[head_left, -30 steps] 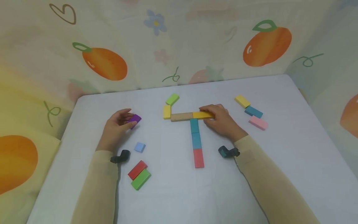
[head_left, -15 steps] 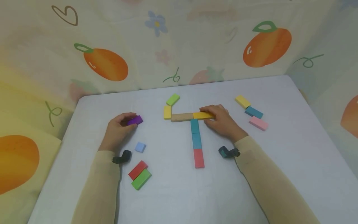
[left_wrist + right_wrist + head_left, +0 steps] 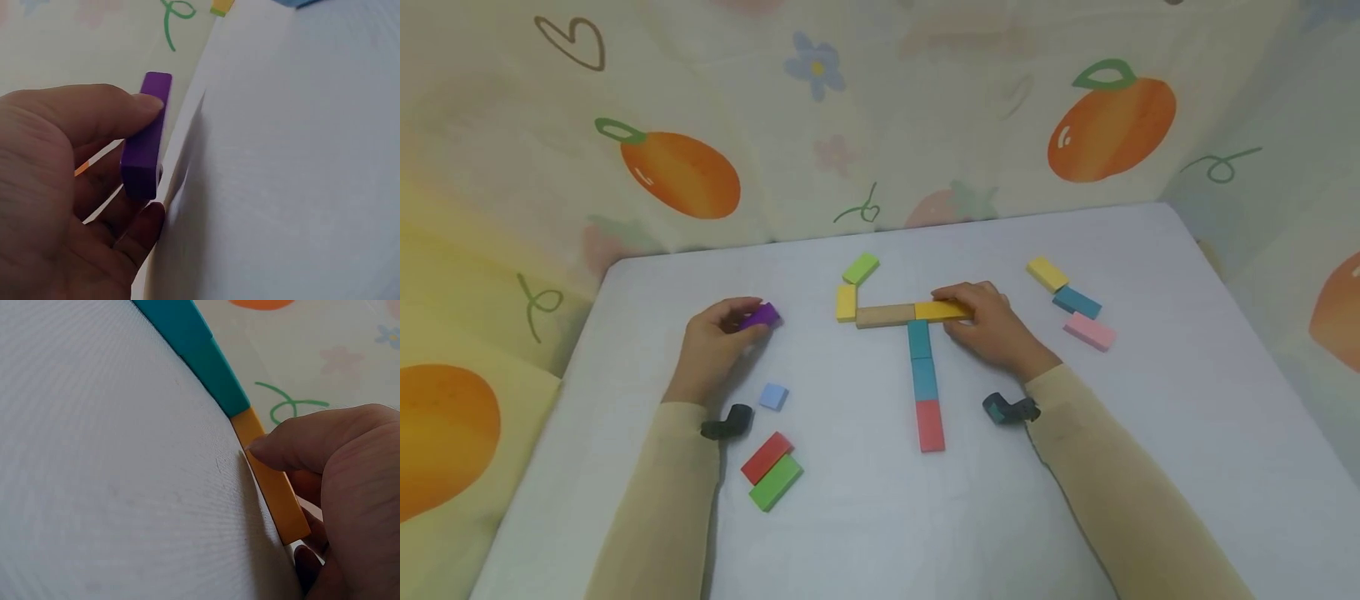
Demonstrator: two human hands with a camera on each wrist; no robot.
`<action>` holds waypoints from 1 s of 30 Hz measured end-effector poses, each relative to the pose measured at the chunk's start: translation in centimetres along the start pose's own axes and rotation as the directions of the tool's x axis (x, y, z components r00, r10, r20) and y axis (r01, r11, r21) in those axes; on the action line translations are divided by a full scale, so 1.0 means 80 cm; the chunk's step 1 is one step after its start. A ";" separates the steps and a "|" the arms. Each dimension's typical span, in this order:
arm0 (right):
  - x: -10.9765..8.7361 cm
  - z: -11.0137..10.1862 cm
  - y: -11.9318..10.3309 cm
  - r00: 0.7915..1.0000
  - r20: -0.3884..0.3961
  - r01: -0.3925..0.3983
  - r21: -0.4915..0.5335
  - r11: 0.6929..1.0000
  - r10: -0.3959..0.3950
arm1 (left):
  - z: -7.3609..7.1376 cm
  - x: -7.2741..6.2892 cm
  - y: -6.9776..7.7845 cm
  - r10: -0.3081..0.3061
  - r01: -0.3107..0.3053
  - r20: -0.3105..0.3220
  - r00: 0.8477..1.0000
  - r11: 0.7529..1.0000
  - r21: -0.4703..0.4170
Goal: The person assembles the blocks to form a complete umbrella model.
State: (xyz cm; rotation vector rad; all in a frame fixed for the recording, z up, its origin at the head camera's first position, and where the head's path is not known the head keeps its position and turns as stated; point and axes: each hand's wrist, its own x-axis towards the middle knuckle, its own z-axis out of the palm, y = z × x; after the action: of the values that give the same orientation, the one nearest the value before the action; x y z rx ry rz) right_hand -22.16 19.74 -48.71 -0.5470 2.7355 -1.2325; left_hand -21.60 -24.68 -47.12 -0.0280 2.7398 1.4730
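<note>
A white worktop (image 3: 850,521) is spreading under two hands: the right hand (image 3: 996,329) is pinching one orange block (image 3: 938,312), the left hand (image 3: 707,346) one purple block (image 3: 762,315). Between them, one wooden block (image 3: 886,317), touching the orange block, two teals (image 3: 924,379), one red (image 3: 929,426), one yellow (image 3: 846,302) and one lime (image 3: 861,268) are lying. Right of the right hand, another yellow (image 3: 1047,273), one blue (image 3: 1077,302) and one pink (image 3: 1090,331) are lying. Back from the left hand, one green (image 3: 776,482), another red (image 3: 767,457) and one light-blue (image 3: 773,397), looking smallest of fourteen, are lying.
</note>
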 end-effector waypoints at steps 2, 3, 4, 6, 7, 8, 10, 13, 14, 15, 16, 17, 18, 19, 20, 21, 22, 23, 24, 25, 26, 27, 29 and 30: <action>0.000 0.001 0.000 1.000 0.000 -0.004 0.001 1.000 0.004 | -0.001 0.003 0.003 0.008 -0.008 0.000 1.000 1.000 0.003; -0.001 0.001 -0.001 1.000 0.001 -0.006 0.003 1.000 0.006 | -0.001 0.004 0.004 0.011 -0.011 0.001 1.000 1.000 0.006; -0.001 0.001 -0.001 1.000 0.001 -0.009 0.005 1.000 0.009 | -0.001 0.005 0.006 0.014 -0.014 0.003 1.000 1.000 0.011; -0.001 0.001 -0.002 1.000 -0.001 -0.012 0.006 1.000 0.012 | -0.001 0.008 0.010 0.015 -0.016 0.007 1.000 1.000 0.021; -0.002 0.001 -0.002 1.000 -0.003 -0.013 0.006 1.000 0.013 | -0.001 0.010 0.012 0.018 -0.018 0.006 1.000 1.000 0.025; -0.001 0.001 -0.002 1.000 -0.004 -0.012 0.004 1.000 0.012 | 0.000 0.011 0.014 0.021 -0.022 0.007 1.000 0.999 0.030; -0.001 0.001 -0.003 1.000 -0.006 -0.012 0.000 1.000 0.012 | 0.000 0.015 0.021 0.016 -0.017 0.013 1.000 0.999 0.044; -0.001 0.000 -0.004 1.000 -0.005 -0.008 -0.003 1.000 0.008 | 0.001 0.021 0.033 0.018 -0.020 0.026 0.999 0.998 0.056; -0.001 0.000 -0.004 1.000 -0.003 -0.007 -0.004 1.000 0.007 | 0.001 0.024 0.037 0.025 -0.027 0.033 0.999 0.998 0.057; -0.001 -0.001 -0.004 1.000 -0.003 -0.007 -0.005 1.000 0.007 | 0.001 0.027 0.042 0.035 -0.038 0.040 0.999 0.998 0.057; -0.001 -0.001 -0.004 1.000 -0.002 -0.007 -0.004 1.000 0.007 | 0.001 0.030 0.047 0.049 -0.052 0.045 0.998 0.997 0.056; -0.001 -0.001 -0.004 1.000 -0.002 -0.006 -0.004 1.000 0.006 | 0.001 0.033 0.052 0.059 -0.062 0.051 0.997 0.997 0.054; -0.001 -0.001 -0.004 1.000 -0.001 -0.006 -0.003 1.000 0.006 | 0.001 0.036 0.058 0.071 -0.074 0.058 0.996 0.996 0.052; -0.001 -0.001 -0.004 1.000 -0.002 -0.007 -0.002 1.000 0.007 | 0.001 0.039 0.064 0.083 -0.085 0.063 0.995 0.995 0.045; -0.001 -0.001 -0.004 1.000 -0.002 -0.005 -0.001 1.000 0.005 | 0.002 0.043 0.069 0.093 -0.095 0.066 0.993 0.995 0.039; -0.001 -0.001 -0.005 1.000 -0.003 -0.003 -0.001 1.000 0.003 | 0.002 0.046 0.075 0.098 -0.101 0.070 0.993 0.994 0.033; -0.001 -0.002 -0.004 1.000 -0.003 -0.001 0.001 1.000 0.001 | 0.003 0.049 0.081 0.104 -0.106 0.072 0.992 0.994 0.028; -0.001 -0.002 -0.004 1.000 -0.003 0.001 0.002 1.000 -0.001 | 0.004 0.051 0.086 0.110 -0.112 0.074 0.991 0.993 0.022; -0.001 -0.002 -0.004 1.000 -0.003 0.003 0.004 1.000 -0.003 | 0.005 0.054 0.091 0.117 -0.118 0.076 0.990 0.993 0.017; -0.001 -0.002 -0.004 1.000 -0.003 0.004 0.005 1.000 -0.004 | 0.006 0.056 0.096 0.124 -0.125 0.077 0.989 0.992 0.013; -0.001 -0.002 -0.004 1.000 -0.003 0.007 0.006 1.000 -0.007 | 0.007 0.058 0.101 0.130 -0.132 0.079 0.988 0.991 0.013; -0.001 -0.002 -0.004 1.000 -0.002 0.008 0.008 1.000 -0.008 | 0.009 0.060 0.105 0.135 -0.136 0.084 0.987 0.991 0.016; -0.001 -0.002 -0.005 1.000 0.000 0.009 0.010 1.000 -0.009 | 0.011 0.063 0.112 0.145 -0.148 0.091 0.985 0.989 0.024; -0.001 -0.001 -0.004 1.000 -0.001 0.012 0.009 1.000 -0.012 | 0.012 0.064 0.115 0.147 -0.150 0.096 0.985 0.988 0.027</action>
State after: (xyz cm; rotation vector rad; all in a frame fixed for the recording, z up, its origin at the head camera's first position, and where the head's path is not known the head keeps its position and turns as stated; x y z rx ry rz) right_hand -22.03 19.62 -48.39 -0.5628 2.7305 -1.2475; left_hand -27.00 -18.76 -40.16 0.2450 2.7429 1.4204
